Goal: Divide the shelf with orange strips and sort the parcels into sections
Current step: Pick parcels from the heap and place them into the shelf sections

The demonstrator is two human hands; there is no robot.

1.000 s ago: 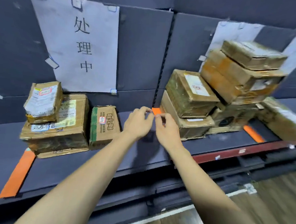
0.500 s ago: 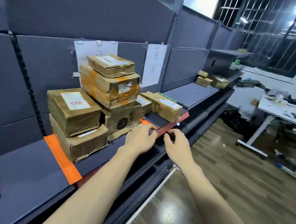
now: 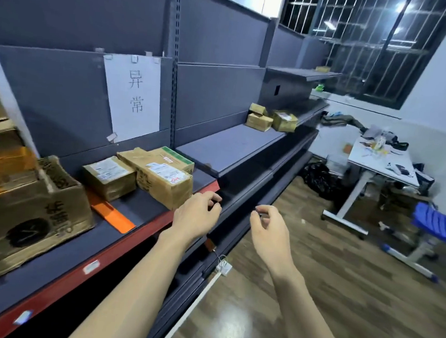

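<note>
An orange strip (image 3: 110, 212) lies across the dark shelf with the red front edge (image 3: 132, 239). To its left stands a big brown parcel (image 3: 28, 216) with more boxes stacked above it. To its right sit a small labelled parcel (image 3: 109, 176) and a longer parcel (image 3: 163, 178). My left hand (image 3: 197, 216) hovers at the shelf's right front corner, fingers loosely curled, holding nothing. My right hand (image 3: 267, 231) hangs in the air off the shelf's end, thumb near forefinger, with nothing visible in it.
A white paper sign (image 3: 133, 96) hangs on the back panel. The adjoining shelf (image 3: 228, 145) carries three small parcels (image 3: 270, 118) at its far end. A white table (image 3: 383, 159) with clutter, a blue chair (image 3: 439, 226) and a black bag (image 3: 319, 175) stand on the wooden floor.
My view has swung right along the shelf, past the stacked parcels. Both hands have come off the strip at the back and now hover near the shelf's right end.
</note>
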